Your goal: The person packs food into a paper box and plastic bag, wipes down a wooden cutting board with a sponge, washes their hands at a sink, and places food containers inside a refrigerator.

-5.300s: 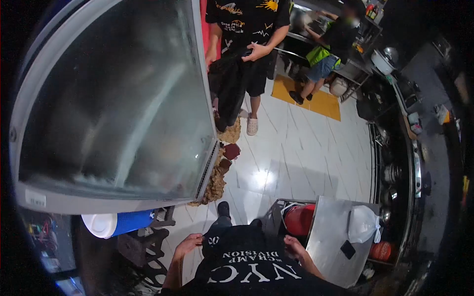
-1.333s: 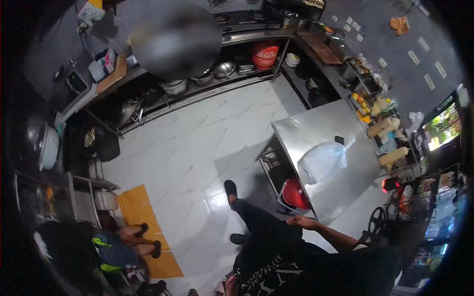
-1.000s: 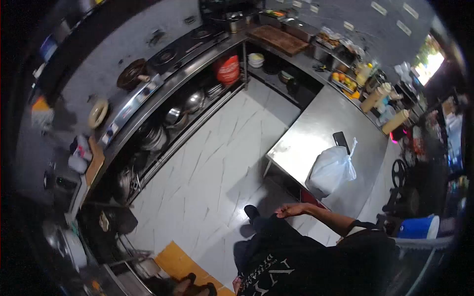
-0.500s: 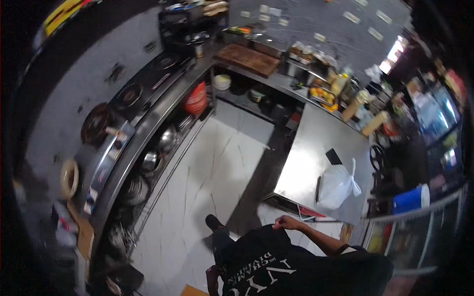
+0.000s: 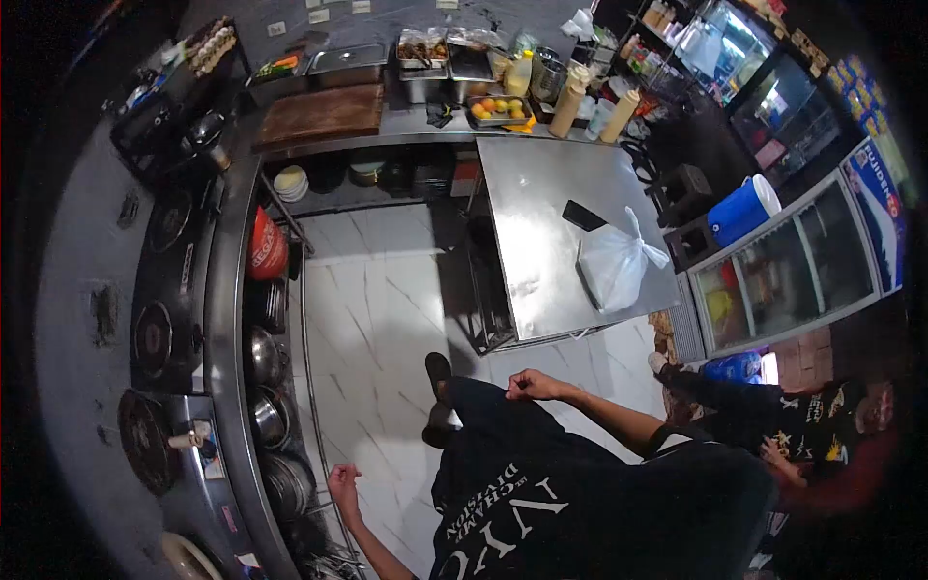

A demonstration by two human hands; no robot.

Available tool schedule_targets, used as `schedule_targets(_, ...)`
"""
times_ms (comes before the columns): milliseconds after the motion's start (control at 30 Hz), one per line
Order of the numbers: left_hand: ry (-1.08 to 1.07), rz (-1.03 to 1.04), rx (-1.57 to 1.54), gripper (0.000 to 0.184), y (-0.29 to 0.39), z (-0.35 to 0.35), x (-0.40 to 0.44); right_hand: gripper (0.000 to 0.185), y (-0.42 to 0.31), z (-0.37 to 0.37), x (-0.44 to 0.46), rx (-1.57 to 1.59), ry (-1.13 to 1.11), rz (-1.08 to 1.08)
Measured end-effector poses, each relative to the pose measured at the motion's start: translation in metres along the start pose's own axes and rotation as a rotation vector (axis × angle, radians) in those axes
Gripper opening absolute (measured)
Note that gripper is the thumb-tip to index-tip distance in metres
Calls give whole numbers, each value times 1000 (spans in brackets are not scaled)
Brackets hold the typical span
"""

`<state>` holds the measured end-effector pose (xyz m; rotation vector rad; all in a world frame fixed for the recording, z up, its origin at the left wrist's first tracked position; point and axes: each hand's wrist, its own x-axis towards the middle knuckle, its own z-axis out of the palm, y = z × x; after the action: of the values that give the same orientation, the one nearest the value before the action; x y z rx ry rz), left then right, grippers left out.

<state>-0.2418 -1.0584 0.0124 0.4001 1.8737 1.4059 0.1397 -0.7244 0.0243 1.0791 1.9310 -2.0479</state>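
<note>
My left hand (image 5: 345, 483) hangs above the floor beside the long counter on the left, away from my shirt. Its fingers are loosely curled and apart, with nothing in them. My right hand (image 5: 530, 385) is closed at the edge of my black shirt (image 5: 580, 474), seemingly pinching the cloth. Beyond it stands a steel table (image 5: 541, 232). A tied white plastic bag (image 5: 616, 266) and a black phone (image 5: 583, 216) lie on top, touched by neither hand.
Burners (image 5: 155, 338) and pans line the left counter (image 5: 227, 319). A wooden board (image 5: 324, 114), fruit tray (image 5: 498, 109) and sauce bottles (image 5: 570, 104) occupy the far counter. At right are a blue cooler (image 5: 742, 211), a glass-door fridge (image 5: 788, 275) and another person (image 5: 817, 425).
My view has swung right, bringing the fridge and the other person into sight. The steel table now appears farther up and left. My left hand has come away from my shirt, out to the left.
</note>
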Motion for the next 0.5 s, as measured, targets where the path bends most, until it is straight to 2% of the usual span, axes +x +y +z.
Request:
schedule_targets(133, -13, -76, 67, 15, 17, 9, 50, 26, -7, -5, 44, 14, 145, -96)
schedule_targets(200, -58, -125, 57, 15, 27, 29, 65, 22, -3, -12, 69, 89, 168, -210)
schedule_targets(333, -361, -155, 152, 11, 64, 85, 105, 16, -22, -25, 86, 96, 255, -151)
schedule_targets(367, -466, -71, 154, 11, 68, 94, 117, 16, -4, -22, 96, 121, 281, -288)
schedule_targets(433, -519, -24, 538, 13, 89, 103, 137, 10, 8, -14, 101, 323, 354, -275)
schedule_targets(467, -575, -83, 456, 14, 101, 104, 141, 8, 15, -9, 100, 369, 409, -302)
schedule_targets(500, -621, -136, 366, 15, 117, 108, 146, 7, -10, -10, 81, 429, 431, -119)
